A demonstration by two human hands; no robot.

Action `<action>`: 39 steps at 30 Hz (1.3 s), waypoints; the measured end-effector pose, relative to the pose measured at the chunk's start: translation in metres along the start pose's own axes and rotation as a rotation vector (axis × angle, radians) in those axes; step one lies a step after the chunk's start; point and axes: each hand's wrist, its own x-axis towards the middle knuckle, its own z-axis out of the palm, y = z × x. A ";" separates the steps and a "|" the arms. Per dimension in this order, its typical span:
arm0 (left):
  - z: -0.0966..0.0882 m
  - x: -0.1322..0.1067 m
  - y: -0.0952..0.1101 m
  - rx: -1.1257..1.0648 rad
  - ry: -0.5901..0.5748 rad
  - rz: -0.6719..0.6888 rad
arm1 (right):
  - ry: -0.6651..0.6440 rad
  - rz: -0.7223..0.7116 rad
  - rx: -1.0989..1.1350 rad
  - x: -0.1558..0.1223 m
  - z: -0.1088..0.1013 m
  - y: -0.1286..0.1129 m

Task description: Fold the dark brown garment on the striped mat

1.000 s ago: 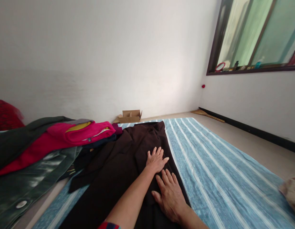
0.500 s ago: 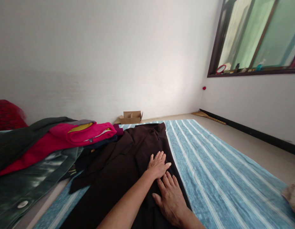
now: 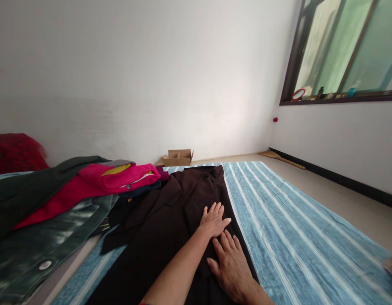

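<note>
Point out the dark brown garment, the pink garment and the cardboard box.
dark brown garment [image 3: 170, 220]: head view, on its flat middle, left of the hands.
pink garment [image 3: 126, 178]: head view, on the top fold of the pile.
cardboard box [image 3: 178, 158]: head view, on its front wall.

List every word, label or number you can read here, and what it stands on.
None can be read.
The cardboard box shows no print.
The bottles on the window sill are too small to read.
The dark garment under both hands shows no label.
</note>
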 end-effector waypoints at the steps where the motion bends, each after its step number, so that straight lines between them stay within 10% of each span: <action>1: 0.001 0.000 0.000 0.001 0.010 -0.002 | -0.001 -0.001 -0.003 0.000 0.000 0.000; 39: 0.001 -0.003 0.002 -0.004 0.067 -0.026 | 0.022 -0.003 -0.015 0.000 0.005 0.001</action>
